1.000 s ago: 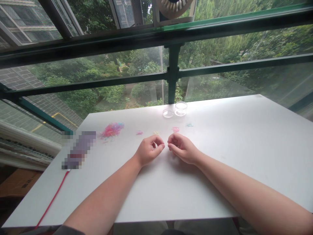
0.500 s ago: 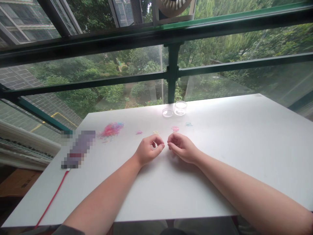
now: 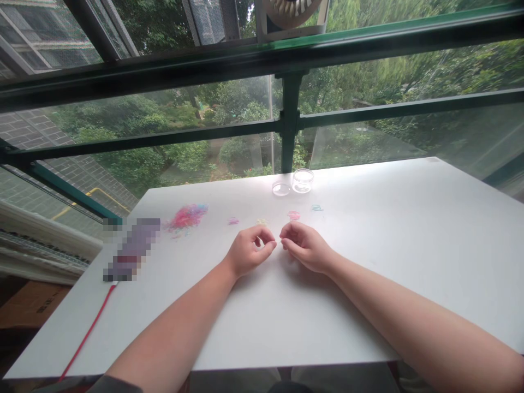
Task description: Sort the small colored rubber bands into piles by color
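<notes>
My left hand point(image 3: 250, 250) and my right hand point(image 3: 306, 245) face each other low over the table, each with thumb and forefinger pinched. Their fingertips are almost together; whatever they hold, if anything, is too small to name. Just beyond them lie small piles of thin coloured bands: a purple pile point(image 3: 233, 221), a pale yellow pile point(image 3: 262, 221), a pink pile point(image 3: 293, 215) and a teal pile point(image 3: 316, 208). A larger mixed heap point(image 3: 187, 216), mostly red and pink with some blue, spreads at the left.
A clear round container point(image 3: 302, 182) stands at the table's back edge, its clear lid point(image 3: 281, 189) beside it. On the left lies a pixelated object point(image 3: 135, 248) with a red cable point(image 3: 88, 330). The white table point(image 3: 409, 229) meets a green-framed window point(image 3: 290, 125).
</notes>
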A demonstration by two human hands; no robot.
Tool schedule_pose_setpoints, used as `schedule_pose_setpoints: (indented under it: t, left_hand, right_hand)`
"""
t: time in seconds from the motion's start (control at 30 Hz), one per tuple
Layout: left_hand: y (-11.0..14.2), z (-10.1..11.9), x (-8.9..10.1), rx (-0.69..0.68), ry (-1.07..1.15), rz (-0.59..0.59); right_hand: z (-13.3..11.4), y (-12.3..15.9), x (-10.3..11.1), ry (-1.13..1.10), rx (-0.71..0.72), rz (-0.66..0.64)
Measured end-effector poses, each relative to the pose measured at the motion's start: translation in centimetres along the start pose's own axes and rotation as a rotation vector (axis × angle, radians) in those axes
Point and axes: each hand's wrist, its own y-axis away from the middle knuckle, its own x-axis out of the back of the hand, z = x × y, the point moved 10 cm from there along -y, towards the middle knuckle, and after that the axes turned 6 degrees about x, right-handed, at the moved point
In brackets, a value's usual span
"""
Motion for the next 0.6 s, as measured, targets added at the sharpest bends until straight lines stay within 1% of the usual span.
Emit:
schedule_pose_setpoints:
  t: [0.13,0.3,0.6]
  left_hand:
    - [0.02,0.04,0.2,-0.007,0.008,0.02]
    - [0.05,0.07,0.53,-0.023,0.024,0.049]
    - [0.11,0.16,0.55,-0.039,0.021,0.051]
  right_hand:
    - [0.11,-0.06,0.09,-0.003,-0.001,0.006]
    - [0.23,-0.12,0.18,-0.058,-0.021,0.014]
    - [-0.23,-0.13,-0.03,-0.089,-0.02,-0.021]
